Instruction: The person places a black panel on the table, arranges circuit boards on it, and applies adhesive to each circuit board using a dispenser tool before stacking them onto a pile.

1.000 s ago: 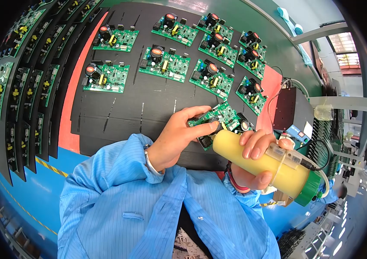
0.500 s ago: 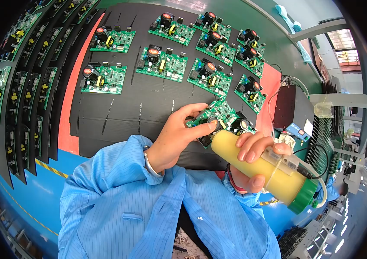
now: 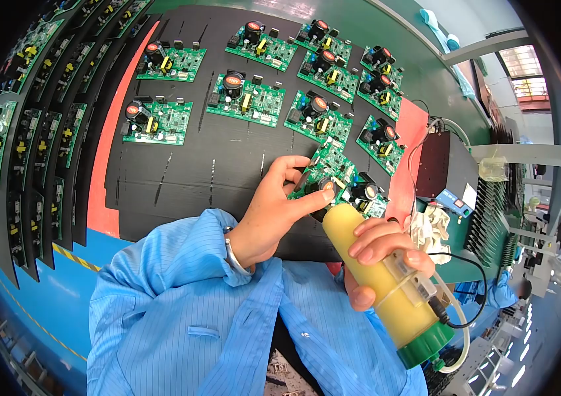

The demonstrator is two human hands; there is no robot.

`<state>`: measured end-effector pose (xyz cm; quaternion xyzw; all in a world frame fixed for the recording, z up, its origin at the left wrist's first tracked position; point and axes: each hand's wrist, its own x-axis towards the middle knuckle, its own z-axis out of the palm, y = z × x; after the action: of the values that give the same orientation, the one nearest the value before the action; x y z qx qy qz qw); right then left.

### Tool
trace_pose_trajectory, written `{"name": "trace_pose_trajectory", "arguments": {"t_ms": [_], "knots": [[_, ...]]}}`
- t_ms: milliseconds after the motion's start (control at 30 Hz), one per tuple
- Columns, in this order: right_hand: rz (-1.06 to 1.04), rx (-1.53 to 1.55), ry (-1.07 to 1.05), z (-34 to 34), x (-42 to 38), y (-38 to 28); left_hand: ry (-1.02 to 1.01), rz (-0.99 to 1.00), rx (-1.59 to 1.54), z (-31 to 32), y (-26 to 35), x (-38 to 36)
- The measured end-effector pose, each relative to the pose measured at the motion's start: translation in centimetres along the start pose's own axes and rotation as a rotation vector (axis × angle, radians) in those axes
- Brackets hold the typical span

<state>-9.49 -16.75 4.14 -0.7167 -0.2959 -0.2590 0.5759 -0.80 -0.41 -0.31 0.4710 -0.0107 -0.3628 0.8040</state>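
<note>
My left hand (image 3: 274,214) grips the near left edge of a green circuit board (image 3: 335,164), with the thumb lying against its large black capacitor. The board is tilted on the black sheet. My right hand (image 3: 386,249) is wrapped round a yellow glue dispenser tube (image 3: 402,320) with a green cap, a clear hose and a black cable. The tube's rounded front end points at the held board's near side; its nozzle is hidden. Close by on the right, another circuit board (image 3: 371,191) is partly covered by the tube and my fingers.
Several circuit boards (image 3: 244,102) lie in rows on the black sheet (image 3: 188,175). Racked boards (image 3: 26,145) stand at left. A dark box-shaped device (image 3: 449,168) and crumpled white gloves (image 3: 431,228) are at right. A co-worker's blue sleeve (image 3: 501,290) shows beyond.
The dispenser tube has swung steeper, its green-capped end moving down and left with my right hand. The board under my left hand has turned slightly and shifted a little.
</note>
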Motion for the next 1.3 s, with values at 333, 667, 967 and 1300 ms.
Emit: {"name": "trace_pose_trajectory", "arguments": {"t_ms": [333,667,967,1300], "knots": [[-0.123,0.026,0.345,1.4,-0.9,1.6,0.017,-0.045,-0.045,0.0,0.3,-0.2],[-0.04,0.058,0.168,-0.3,-1.3,0.9,0.03,-0.038,-0.007,0.0,0.1,-0.1],[-0.107,0.014,0.254,0.3,-1.5,1.2,-0.001,-0.038,0.001,-0.2,0.2,0.0],[-0.098,0.172,0.477,-0.7,1.0,1.9,-0.105,-0.026,-0.04,-1.1,0.8,-0.3]]}}
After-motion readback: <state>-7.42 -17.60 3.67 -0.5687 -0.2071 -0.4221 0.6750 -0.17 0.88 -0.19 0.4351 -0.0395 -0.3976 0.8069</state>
